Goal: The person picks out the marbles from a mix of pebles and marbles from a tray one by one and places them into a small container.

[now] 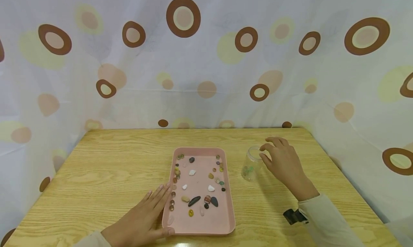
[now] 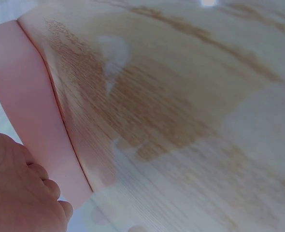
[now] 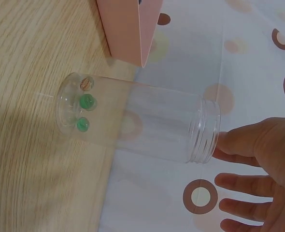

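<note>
A pink tray [image 1: 200, 225] lies on the table with pebbles, glass beads and white stones spread over it. My left hand [image 1: 143, 216] rests along the tray's left side, fingers extended at its rim and thumb by the near corner. The left wrist view shows that hand [image 2: 21, 188] against the tray's outer wall [image 2: 41, 111]. To the right of the tray stands a clear plastic jar [image 1: 253, 164], upright, with a few marbles [image 3: 88, 101] at its bottom, green ones among them. My right hand [image 1: 284, 162] is at the jar's mouth, fingers loosely bent and spread, holding nothing.
The wooden table [image 1: 122, 157] reaches back to a patterned curtain [image 1: 206, 60] that also hangs along both sides. A dark strap [image 1: 295, 216] sits at the right wrist. Small stones line the tray's left and right walls.
</note>
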`<act>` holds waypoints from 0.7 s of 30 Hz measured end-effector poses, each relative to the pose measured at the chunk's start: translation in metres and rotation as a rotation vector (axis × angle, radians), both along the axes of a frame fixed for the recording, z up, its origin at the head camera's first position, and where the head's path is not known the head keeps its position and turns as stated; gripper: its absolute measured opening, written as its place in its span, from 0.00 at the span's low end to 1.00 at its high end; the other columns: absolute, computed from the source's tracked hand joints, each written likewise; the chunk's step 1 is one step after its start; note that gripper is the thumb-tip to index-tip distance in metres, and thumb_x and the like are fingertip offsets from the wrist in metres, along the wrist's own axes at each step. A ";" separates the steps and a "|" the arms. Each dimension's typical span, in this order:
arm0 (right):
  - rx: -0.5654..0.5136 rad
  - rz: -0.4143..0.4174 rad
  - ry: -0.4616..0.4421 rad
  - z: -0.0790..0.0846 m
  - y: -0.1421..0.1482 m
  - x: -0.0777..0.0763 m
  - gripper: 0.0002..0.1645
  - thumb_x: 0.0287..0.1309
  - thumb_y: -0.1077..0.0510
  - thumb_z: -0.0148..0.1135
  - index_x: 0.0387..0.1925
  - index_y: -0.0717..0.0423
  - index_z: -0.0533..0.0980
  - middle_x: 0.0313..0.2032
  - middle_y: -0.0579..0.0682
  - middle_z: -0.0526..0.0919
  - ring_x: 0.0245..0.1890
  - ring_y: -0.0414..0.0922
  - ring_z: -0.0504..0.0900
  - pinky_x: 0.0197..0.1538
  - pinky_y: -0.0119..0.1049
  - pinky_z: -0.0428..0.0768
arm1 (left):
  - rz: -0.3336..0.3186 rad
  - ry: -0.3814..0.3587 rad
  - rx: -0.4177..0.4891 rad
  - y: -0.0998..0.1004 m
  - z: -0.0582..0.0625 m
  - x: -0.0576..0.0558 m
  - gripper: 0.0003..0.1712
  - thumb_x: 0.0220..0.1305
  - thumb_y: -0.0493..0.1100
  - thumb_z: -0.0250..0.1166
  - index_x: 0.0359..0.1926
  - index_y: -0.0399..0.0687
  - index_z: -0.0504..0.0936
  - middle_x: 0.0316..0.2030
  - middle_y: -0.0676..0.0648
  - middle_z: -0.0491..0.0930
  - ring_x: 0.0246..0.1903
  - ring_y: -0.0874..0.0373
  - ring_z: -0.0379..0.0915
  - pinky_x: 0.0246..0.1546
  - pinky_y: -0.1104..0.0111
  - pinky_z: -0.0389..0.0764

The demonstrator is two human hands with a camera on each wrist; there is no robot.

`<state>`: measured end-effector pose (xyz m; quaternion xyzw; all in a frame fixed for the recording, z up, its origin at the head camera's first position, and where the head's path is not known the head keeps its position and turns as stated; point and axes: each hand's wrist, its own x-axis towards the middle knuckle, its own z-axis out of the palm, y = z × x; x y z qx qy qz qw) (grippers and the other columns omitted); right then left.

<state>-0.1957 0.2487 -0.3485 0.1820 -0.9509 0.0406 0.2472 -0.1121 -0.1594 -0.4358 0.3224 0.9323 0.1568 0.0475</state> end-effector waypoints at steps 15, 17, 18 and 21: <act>-0.027 0.044 0.003 0.001 -0.013 -0.005 0.09 0.53 0.58 0.70 0.36 0.58 0.83 0.54 0.64 0.76 0.57 0.64 0.70 0.45 0.62 0.76 | 0.007 0.002 -0.005 -0.001 -0.001 0.000 0.55 0.62 0.74 0.49 0.75 0.44 0.44 0.76 0.46 0.40 0.74 0.50 0.37 0.70 0.49 0.48; -0.025 0.076 0.013 0.002 -0.019 -0.006 0.09 0.53 0.57 0.70 0.35 0.58 0.82 0.55 0.64 0.75 0.59 0.64 0.68 0.48 0.64 0.74 | 0.008 0.000 -0.006 -0.001 -0.001 0.000 0.55 0.62 0.74 0.49 0.75 0.44 0.44 0.76 0.47 0.40 0.74 0.50 0.37 0.70 0.49 0.48; -0.020 0.094 0.019 0.002 -0.022 -0.007 0.09 0.53 0.57 0.70 0.35 0.57 0.82 0.55 0.65 0.75 0.60 0.64 0.67 0.49 0.64 0.73 | 0.009 0.001 -0.007 -0.001 -0.001 0.000 0.55 0.62 0.74 0.49 0.75 0.44 0.44 0.76 0.47 0.40 0.74 0.50 0.37 0.70 0.49 0.48; 0.000 0.147 0.024 0.002 -0.034 -0.008 0.09 0.53 0.56 0.71 0.35 0.56 0.82 0.56 0.64 0.74 0.61 0.64 0.67 0.52 0.63 0.73 | 0.013 0.000 -0.012 -0.001 -0.001 0.001 0.55 0.61 0.75 0.49 0.75 0.44 0.44 0.76 0.47 0.40 0.74 0.50 0.37 0.70 0.49 0.48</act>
